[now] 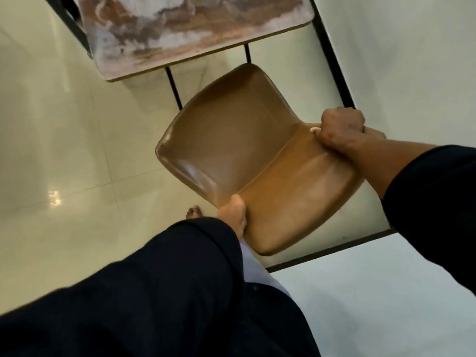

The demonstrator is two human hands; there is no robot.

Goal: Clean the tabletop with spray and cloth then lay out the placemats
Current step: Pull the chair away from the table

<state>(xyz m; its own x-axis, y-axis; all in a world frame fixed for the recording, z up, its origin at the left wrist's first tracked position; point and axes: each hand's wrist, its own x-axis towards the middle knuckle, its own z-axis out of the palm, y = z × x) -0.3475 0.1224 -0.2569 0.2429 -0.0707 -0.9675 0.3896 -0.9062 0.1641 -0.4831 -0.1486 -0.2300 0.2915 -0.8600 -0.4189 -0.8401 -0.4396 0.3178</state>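
Note:
A worn, stained tabletop (195,29) with white and brown patches fills the top of the view. Below it is a brown plastic chair (237,140), seen from above. My left hand (235,215) grips the near left edge of the chair's backrest, fingers hidden behind it. My right hand (340,128) curls round the right side of the backrest where it meets the seat. Both arms wear dark sleeves. No spray bottle, cloth or placemat is in view.
Glossy cream floor tiles (64,150) spread to the left. A pale wall with a dark skirting strip (332,60) runs down the right side and turns a corner at lower right. Black table legs (173,86) stand by the chair. A bare foot (194,212) shows near my left hand.

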